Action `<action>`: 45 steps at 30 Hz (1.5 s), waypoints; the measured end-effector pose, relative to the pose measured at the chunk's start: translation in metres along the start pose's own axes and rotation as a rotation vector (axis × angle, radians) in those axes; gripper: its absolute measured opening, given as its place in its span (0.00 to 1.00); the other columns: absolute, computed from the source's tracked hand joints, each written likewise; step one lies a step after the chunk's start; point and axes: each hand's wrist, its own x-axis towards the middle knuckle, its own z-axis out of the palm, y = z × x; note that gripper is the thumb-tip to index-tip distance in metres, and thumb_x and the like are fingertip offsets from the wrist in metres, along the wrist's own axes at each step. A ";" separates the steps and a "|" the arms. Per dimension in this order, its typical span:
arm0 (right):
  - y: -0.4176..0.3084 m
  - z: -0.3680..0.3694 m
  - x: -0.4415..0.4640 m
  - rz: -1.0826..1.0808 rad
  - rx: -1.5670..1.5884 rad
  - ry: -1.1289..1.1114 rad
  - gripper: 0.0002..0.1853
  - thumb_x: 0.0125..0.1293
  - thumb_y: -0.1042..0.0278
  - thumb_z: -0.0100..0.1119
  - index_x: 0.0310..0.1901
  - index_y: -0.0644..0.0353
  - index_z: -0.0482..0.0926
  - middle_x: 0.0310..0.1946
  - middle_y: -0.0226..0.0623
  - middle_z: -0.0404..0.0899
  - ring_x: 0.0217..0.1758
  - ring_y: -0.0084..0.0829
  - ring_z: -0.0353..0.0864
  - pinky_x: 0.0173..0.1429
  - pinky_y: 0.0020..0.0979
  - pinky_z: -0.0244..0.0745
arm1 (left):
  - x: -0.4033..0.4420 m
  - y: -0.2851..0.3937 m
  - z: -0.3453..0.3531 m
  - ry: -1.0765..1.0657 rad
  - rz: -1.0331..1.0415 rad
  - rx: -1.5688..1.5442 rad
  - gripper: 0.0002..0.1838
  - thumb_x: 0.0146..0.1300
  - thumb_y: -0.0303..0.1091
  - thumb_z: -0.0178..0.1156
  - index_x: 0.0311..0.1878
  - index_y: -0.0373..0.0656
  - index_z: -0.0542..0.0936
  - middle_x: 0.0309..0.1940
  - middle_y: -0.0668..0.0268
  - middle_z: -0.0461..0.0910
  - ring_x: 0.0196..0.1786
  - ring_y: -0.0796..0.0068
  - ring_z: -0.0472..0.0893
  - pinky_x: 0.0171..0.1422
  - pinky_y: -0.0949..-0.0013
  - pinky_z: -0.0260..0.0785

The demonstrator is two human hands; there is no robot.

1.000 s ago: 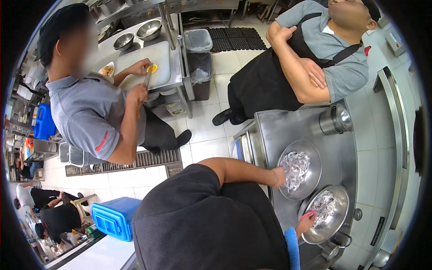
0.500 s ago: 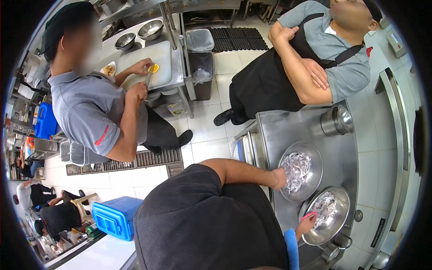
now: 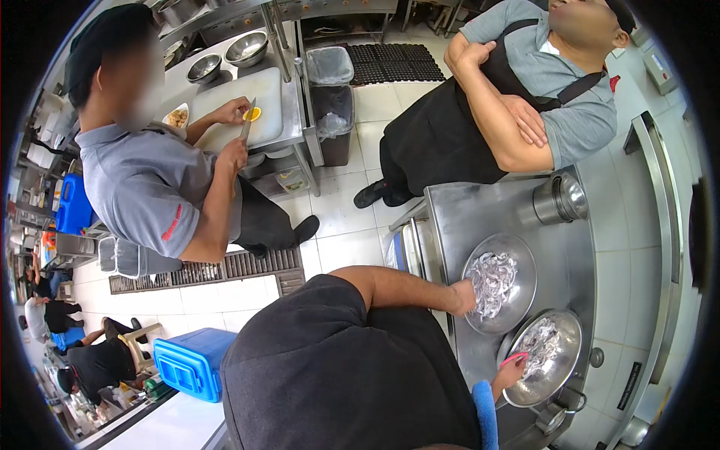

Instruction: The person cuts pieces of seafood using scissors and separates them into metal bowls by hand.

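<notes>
My left hand [image 3: 464, 297] is at the near side of a metal bowl [image 3: 523, 300] of pale greyish strips [image 3: 492, 283]; its fingers are too hidden to tell whether they hold anything. Below it, my right hand [image 3: 508, 375] is closed round a pink-handled tool [image 3: 514, 358] at the edge of a second metal bowl [image 3: 568, 352]. This bowl holds similar strips [image 3: 543, 349]. The tool's far end is lost among them. Both bowls rest side by side on a steel table [image 3: 469, 217].
Metal containers [image 3: 553, 201] stand at the table's far end, near a person with crossed arms [image 3: 517, 112]. Another person [image 3: 150, 180] holds a knife [image 3: 247, 124] over an orange fruit piece on a white board [image 3: 266, 86]. A blue bin [image 3: 187, 364] is behind me.
The knife of the person at the board has shifted up against the fruit piece. In the left background, a person has moved and a blue object shows. My hands look almost unchanged.
</notes>
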 end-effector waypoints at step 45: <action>0.011 0.005 0.009 0.005 0.008 -0.047 0.34 0.76 0.40 0.50 0.68 0.62 0.76 0.62 0.56 0.80 0.66 0.56 0.78 0.69 0.45 0.71 | -0.001 -0.007 -0.005 0.007 0.011 -0.036 0.13 0.60 0.46 0.63 0.42 0.54 0.91 0.42 0.69 0.90 0.47 0.66 0.87 0.53 0.55 0.71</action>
